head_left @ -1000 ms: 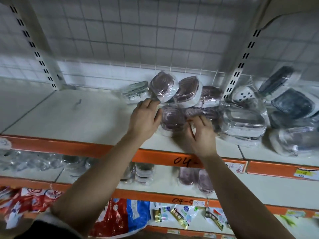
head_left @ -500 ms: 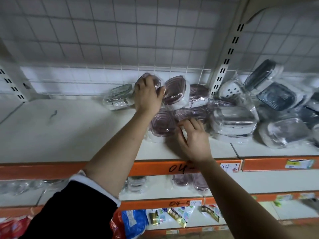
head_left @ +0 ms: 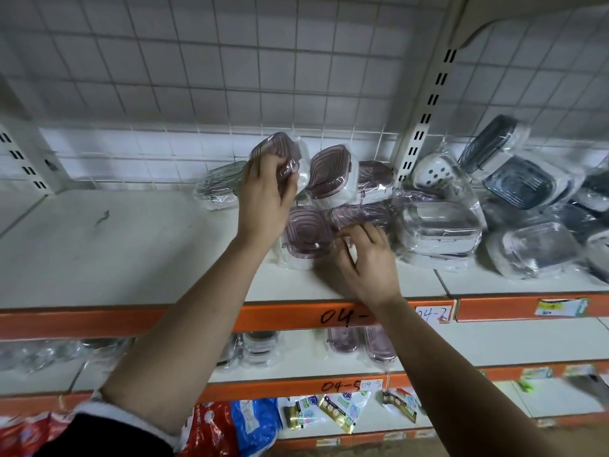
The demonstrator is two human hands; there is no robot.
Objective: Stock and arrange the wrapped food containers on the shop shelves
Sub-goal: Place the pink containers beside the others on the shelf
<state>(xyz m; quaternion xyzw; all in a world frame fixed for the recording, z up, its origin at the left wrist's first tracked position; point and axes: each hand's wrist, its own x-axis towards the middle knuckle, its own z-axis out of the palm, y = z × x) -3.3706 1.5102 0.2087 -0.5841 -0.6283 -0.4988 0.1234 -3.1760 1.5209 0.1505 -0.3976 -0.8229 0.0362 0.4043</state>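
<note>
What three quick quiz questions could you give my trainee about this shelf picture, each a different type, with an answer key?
1. True or false: the left hand holds nothing.
2. Multiple choice: the green-lidded container lies A) to the left of that hand, B) to its right, C) on the shelf below.
3. Fill in: the front edge of the shelf being stocked is coloured ____.
Key: 1 false, it grips a wrapped purple-lidded container; 2 A; 3 orange.
</note>
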